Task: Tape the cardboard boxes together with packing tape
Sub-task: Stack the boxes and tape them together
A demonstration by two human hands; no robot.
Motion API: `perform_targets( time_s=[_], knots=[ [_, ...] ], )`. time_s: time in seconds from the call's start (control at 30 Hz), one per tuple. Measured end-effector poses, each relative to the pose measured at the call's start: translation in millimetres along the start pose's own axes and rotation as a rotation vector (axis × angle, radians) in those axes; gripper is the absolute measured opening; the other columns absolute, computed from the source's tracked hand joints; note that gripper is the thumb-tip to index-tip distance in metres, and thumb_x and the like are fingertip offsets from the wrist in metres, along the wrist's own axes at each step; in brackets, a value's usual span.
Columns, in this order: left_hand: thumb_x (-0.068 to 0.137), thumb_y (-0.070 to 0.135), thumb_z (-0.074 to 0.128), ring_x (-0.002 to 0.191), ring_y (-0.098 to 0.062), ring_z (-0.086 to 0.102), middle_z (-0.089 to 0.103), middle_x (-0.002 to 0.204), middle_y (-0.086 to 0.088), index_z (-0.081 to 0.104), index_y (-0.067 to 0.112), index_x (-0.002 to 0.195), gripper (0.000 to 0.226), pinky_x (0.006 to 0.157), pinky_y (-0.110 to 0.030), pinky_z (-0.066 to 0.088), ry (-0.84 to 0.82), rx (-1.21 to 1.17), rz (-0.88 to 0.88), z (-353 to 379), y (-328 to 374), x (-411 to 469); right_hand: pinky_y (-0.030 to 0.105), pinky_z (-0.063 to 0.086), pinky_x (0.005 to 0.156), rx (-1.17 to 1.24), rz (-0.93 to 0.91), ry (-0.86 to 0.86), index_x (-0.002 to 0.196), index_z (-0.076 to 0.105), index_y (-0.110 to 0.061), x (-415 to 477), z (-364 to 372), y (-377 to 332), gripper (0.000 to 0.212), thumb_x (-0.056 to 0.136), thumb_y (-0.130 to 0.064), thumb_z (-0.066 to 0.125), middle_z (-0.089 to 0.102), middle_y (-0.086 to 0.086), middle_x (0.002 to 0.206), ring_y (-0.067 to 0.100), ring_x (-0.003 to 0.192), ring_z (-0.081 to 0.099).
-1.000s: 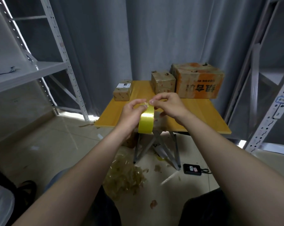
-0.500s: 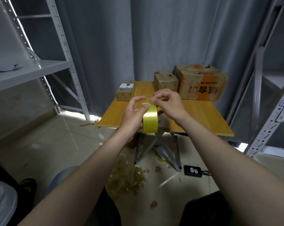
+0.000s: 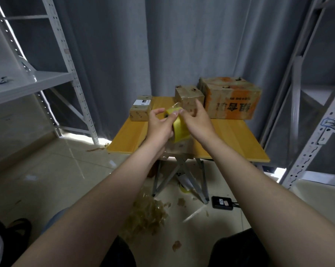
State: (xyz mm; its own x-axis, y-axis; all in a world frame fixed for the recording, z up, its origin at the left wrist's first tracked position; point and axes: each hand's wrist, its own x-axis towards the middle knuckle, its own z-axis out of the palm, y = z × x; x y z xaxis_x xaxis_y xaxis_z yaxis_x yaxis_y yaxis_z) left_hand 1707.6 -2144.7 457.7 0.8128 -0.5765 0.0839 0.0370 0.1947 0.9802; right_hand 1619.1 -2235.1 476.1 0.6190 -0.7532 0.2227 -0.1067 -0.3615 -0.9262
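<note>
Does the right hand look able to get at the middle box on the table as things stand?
Probably yes: the middle box sits just beyond the right hand, nothing between them. But that hand seems to pinch the end of the tape, which the left hand holds.

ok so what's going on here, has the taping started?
Not yet. The person's left hand grips a roll of yellow packing tape in the air above the yellow wooden table. The right hand pinches at the roll's loose end, apparently peeling it up. The small cardboard box with a white label, the medium brown cardboard box and the large orange-printed cardboard box sit untouched at the back of the table.
</note>
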Motion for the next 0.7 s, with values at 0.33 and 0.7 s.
perform_targets(
  time_s=[0.33, 0.7],
  knots=[
    [0.098, 0.026, 0.070, 0.102, -0.008, 0.070, 0.077, 0.109, 0.005, 0.072, 0.028, 0.107, 0.009, 0.081, -0.029, 0.058, -0.426, 0.598, 0.119, 5.4, 9.1, 45.6, 0.016, 0.045, 0.064, 0.215, 0.138, 0.197, 0.136, 0.053, -0.026, 39.3, -37.1, 42.1, 0.057, 0.089, -0.003, 0.076, 0.074, -0.005, 0.093, 0.001, 0.082, 0.065],
    [0.096, 0.021, 0.072, 0.092, -0.003, 0.073, 0.079, 0.096, 0.009, 0.070, 0.029, 0.107, 0.013, 0.069, -0.023, 0.054, -0.376, 0.684, 0.090, -28.4, -17.7, 73.9, 0.011, 0.047, 0.061, 0.135, 0.077, 0.292, 0.118, 0.059, -0.033, 57.7, -32.5, 76.9, 0.039, 0.094, -0.006, 0.072, 0.069, -0.009, 0.092, 0.003, 0.084, 0.066]
  ],
)
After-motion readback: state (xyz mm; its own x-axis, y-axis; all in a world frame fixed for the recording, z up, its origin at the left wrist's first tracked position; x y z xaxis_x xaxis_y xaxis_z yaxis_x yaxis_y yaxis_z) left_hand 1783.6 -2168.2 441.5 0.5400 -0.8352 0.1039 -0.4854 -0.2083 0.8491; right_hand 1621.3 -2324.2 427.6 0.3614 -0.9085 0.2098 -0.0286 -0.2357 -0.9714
